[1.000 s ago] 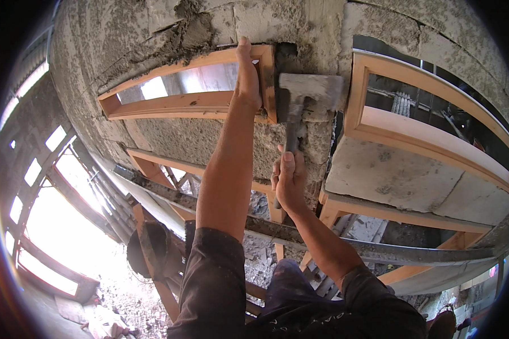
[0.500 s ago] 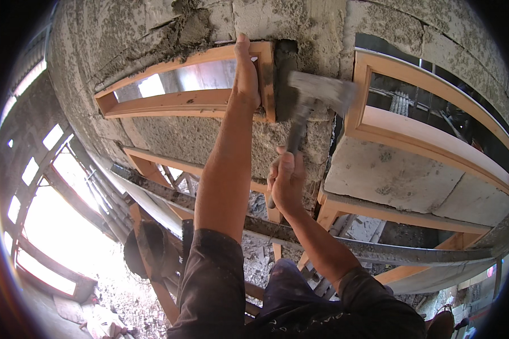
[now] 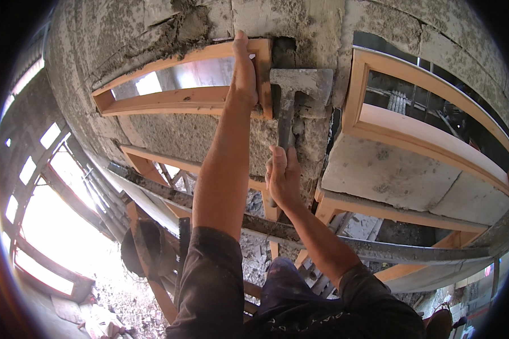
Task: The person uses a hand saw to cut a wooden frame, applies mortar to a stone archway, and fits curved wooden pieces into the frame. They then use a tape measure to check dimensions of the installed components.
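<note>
A wooden window frame (image 3: 169,103) sits in an opening of the rough concrete block wall. My left hand (image 3: 244,79) is closed around its right end, thumb up at the top rail; the other fingers are mostly hidden. My right hand (image 3: 284,172) is wrapped round the handle of a hatchet-shaped hammer (image 3: 314,85), grey and caked with mortar. Its head is level, with the narrow end right beside the frame's right upright; I cannot tell whether they touch. Behind the head, a gap (image 3: 284,51) shows between frame and blocks.
Another wooden frame (image 3: 353,96) stands to the right, with more frames (image 3: 328,209) lower down. A long narrow beam (image 3: 413,252) crosses below the wall. At lower left are a round dark pan-like thing (image 3: 144,248), a saw blade (image 3: 184,243) and rubble-strewn ground (image 3: 127,299).
The hammer head has swung left, from a blurred tilted position to beside the frame's right upright. My right hand has shifted slightly left; my left hand keeps its hold.
</note>
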Motion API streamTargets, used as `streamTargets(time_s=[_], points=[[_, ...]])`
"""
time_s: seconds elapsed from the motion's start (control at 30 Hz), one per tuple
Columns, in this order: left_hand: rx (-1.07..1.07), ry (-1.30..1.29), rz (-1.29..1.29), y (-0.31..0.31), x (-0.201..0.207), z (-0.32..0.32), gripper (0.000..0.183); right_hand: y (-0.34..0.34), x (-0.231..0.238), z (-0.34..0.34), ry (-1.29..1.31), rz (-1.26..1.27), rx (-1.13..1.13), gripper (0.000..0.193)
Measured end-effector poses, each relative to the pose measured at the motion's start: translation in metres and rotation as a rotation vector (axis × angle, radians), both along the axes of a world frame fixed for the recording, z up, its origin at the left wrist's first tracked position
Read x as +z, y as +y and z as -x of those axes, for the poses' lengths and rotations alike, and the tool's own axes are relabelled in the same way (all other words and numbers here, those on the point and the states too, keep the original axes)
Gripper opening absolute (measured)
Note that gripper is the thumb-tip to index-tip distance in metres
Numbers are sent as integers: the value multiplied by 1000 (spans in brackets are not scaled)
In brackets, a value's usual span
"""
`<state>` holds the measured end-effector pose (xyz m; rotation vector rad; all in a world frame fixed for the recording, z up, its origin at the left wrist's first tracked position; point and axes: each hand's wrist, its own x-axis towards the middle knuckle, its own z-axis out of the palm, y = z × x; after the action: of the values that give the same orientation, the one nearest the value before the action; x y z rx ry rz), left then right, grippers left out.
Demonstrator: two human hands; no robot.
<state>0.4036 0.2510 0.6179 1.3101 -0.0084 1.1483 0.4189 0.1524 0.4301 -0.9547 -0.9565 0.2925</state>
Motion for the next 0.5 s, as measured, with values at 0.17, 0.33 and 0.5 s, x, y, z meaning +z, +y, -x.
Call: streamTargets(time_s=[0.17,0.33,0.5], points=[[23,43,11,16,-3,1,75,-4,5,-1,-10,43,56,42],[48,7,12,5,0,1,73,-4,6,8,130,-115,44,39],[14,27,21,8,-2,0,72,5,-6,-4,-47,65,-10,39]])
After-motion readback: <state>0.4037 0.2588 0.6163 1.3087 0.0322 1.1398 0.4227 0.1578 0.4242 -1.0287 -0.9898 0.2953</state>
